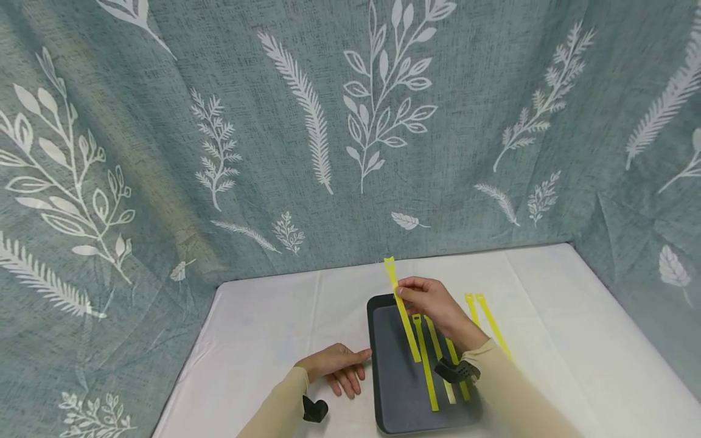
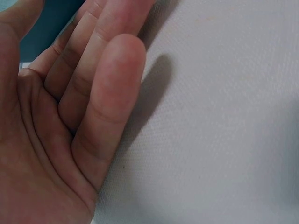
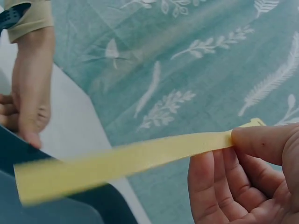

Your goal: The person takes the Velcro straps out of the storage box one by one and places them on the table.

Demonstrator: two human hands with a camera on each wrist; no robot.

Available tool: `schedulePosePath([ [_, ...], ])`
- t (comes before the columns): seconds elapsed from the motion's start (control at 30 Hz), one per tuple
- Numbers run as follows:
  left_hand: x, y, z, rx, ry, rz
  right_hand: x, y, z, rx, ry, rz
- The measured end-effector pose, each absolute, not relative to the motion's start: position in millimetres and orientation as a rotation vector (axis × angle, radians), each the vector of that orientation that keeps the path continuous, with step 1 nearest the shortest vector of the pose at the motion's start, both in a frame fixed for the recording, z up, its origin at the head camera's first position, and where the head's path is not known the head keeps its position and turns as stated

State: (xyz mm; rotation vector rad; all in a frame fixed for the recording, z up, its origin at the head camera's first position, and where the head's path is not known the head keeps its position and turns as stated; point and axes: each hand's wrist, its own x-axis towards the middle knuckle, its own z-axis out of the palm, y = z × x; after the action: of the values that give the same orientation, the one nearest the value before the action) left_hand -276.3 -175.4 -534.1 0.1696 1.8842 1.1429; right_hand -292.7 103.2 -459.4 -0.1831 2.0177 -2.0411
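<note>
My right hand (image 1: 438,309) pinches a yellow cable strap (image 1: 407,325) with a slotted head, between thumb and fingers. The strap is held above a dark grey tray (image 1: 390,395), its head end up and its tail hanging down. In the right wrist view, the same strap (image 3: 117,163) stretches out flat from the pinch. Several more yellow straps (image 1: 429,380) lie lengthwise in the tray, partly hidden by my right arm. Beside the tray's left side is my left hand (image 1: 336,367), fingers loosely bent and holding nothing, its thumb at the tray's rim.
Two other yellow straps (image 1: 495,325) lie on the white tablecloth (image 1: 569,340), right of the tray and partly behind my right forearm. A blue-green curtain (image 1: 328,134) with white leaf prints hangs behind the table and along its sides.
</note>
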Motion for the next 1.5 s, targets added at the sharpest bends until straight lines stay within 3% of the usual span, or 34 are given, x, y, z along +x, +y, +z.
schedulePosePath([
  [0.83, -278, -176, -536, 0.196, 1.849, 1.164, -303, 175, -413, -0.113, 2.167, -1.99],
  [1.5, -276, -174, -531, 0.188, 1.862, 1.162, -303, 250, -423, 0.052, 2.341, -1.813],
])
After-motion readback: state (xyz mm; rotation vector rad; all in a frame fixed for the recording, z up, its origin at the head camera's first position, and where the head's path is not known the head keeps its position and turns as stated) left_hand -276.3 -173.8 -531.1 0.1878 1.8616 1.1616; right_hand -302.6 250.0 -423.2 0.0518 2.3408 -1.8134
